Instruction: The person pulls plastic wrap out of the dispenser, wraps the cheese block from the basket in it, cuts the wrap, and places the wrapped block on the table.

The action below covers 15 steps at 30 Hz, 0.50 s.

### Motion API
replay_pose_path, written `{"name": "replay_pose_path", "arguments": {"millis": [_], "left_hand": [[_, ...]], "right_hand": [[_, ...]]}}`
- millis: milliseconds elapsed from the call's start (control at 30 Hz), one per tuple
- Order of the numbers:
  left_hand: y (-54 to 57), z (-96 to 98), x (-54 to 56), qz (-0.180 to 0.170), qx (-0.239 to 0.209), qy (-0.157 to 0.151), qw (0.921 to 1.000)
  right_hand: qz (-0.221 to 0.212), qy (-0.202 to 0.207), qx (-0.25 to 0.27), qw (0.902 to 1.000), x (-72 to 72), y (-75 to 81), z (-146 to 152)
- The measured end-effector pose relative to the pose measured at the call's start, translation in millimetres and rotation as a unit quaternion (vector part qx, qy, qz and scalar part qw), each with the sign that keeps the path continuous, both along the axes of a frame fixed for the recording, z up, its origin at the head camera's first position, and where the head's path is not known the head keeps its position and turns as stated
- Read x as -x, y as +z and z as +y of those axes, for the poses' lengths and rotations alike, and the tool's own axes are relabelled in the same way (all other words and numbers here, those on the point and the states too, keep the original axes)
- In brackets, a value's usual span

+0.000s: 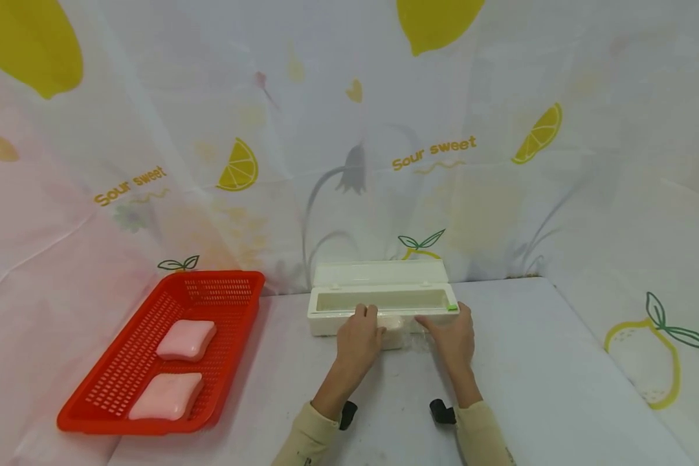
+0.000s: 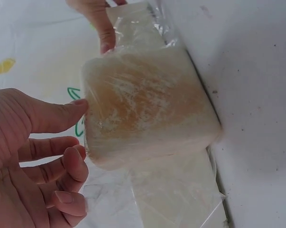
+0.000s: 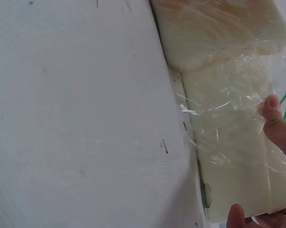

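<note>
A long white cling film dispenser box (image 1: 338, 325) stands at the back, its lid (image 1: 381, 273) raised. Against its front stands a pale block with a browned face, like thick bread (image 2: 147, 104), with clear cling film (image 3: 228, 104) wrinkled over it and across the box front. My left hand (image 1: 358, 340) is at the block's left side; the thumb touches its upper edge and the other fingers are loosely bent beside it. My right hand (image 1: 455, 333) grips the right end of the box, thumb over the film at the top front edge, fingers around the end.
A red plastic basket (image 1: 241, 349) stands on the left with two pink cushion-shaped blocks, one nearer (image 1: 166, 396) and one farther (image 1: 186, 340). A green piece (image 1: 452, 307) sits at the box's right corner. Behind the white table (image 1: 536, 369) hangs a lemon-print cloth (image 1: 303, 213).
</note>
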<state>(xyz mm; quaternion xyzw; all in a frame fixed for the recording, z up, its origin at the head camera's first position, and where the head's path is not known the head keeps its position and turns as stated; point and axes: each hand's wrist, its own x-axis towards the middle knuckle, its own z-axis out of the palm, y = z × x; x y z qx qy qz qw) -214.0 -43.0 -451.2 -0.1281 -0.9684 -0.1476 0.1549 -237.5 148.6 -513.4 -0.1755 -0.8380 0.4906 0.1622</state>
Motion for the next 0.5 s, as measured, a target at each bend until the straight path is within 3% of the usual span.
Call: {"name": "replay_pose_path", "arguments": {"millis": [267,500], "left_hand": [[2.5,3.6,-0.1,0.018,0.015,-0.008,0.9997],[9.2,13.8,-1.7,0.038,0.024,-0.013,0.9989]], "right_hand": [[-0.013,-0.002,0.003,0.9999,3.2,-0.5,2.4],[-0.019,-0.001,-0.025,0.9995,7.0,-4.4,6.3]]}}
